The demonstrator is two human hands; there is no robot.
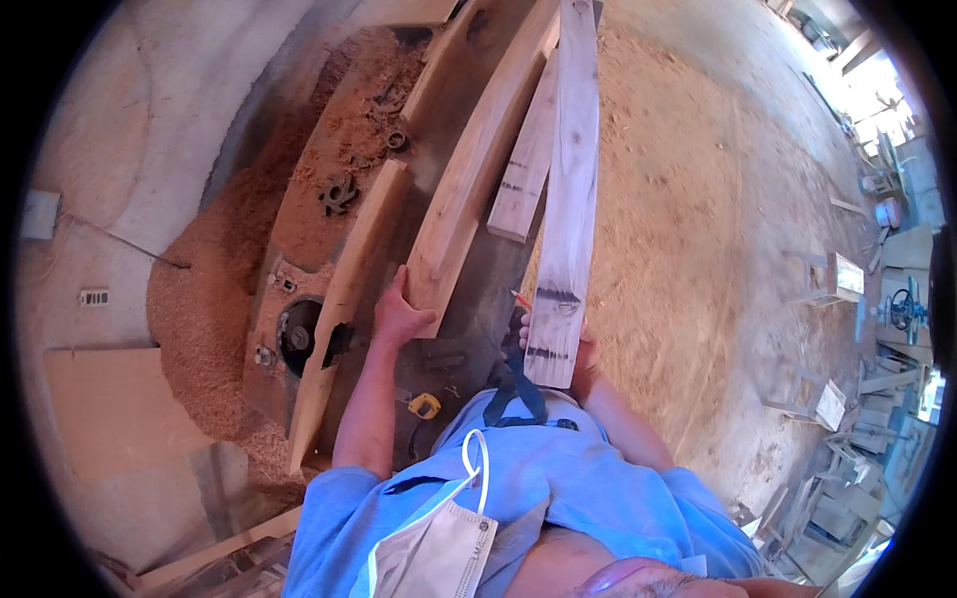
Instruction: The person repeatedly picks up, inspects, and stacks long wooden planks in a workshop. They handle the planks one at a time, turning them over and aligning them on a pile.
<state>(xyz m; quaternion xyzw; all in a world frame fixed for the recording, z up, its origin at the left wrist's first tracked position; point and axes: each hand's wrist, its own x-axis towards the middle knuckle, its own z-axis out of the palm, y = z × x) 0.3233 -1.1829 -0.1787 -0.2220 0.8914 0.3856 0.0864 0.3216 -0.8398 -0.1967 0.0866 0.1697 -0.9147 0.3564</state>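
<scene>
My left hand [399,317] grips the near end of a long, squared wooden beam [471,179], its thumb across the end and a finger along the side. My right hand [588,357] is wrapped round the near end of a pale wooden board [564,169] from beneath, so most of it is hidden. Dark bands cross this board close to its end. A small red pencil-like stick [521,299] sticks out beside the board's left edge, just above the right fingertips. Between the two lies a shorter board [520,189] with similar dark marks.
A long wooden rail [349,299] runs along the machine table [309,214], by a dark round disc [297,337]. Sawdust [199,299] is heaped on the left. A yellow tape measure [425,406] lies near my body. Small stands [835,279] and wood scraps line the right.
</scene>
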